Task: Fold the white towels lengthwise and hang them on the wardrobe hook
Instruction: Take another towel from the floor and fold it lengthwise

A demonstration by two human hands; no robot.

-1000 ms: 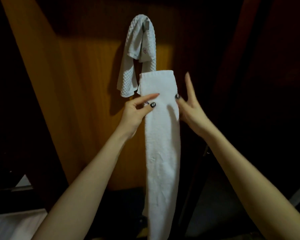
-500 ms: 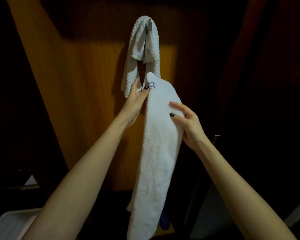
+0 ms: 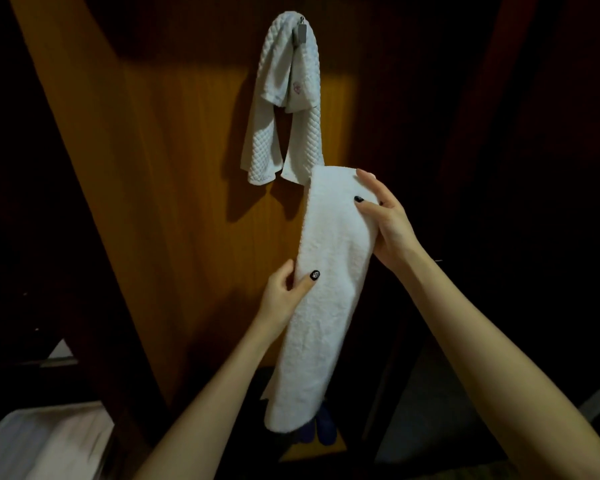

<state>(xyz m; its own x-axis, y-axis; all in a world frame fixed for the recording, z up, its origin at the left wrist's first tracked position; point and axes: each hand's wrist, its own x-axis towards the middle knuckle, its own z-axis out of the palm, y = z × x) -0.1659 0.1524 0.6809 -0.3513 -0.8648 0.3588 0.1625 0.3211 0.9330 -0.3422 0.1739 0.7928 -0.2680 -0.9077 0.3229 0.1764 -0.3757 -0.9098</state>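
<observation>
Long white terry towel folded into narrow strip (image 3: 326, 292): plush, unpatterned, hangs slantwise down centre of frame, top edge squared off, rounded lower end low in centre. Right hand (image 3: 385, 225) grasps its upper right edge, thumb on front. Left hand (image 3: 284, 292), lower and left of strip, pinches left edge at mid-length, thumb on front. Above, upper centre: white waffle-weave towel (image 3: 284, 109) draped over small grey metal hook (image 3: 301, 31) on orange-brown wooden wardrobe panel (image 3: 174, 174), both ends hanging just above strip's top.
</observation>
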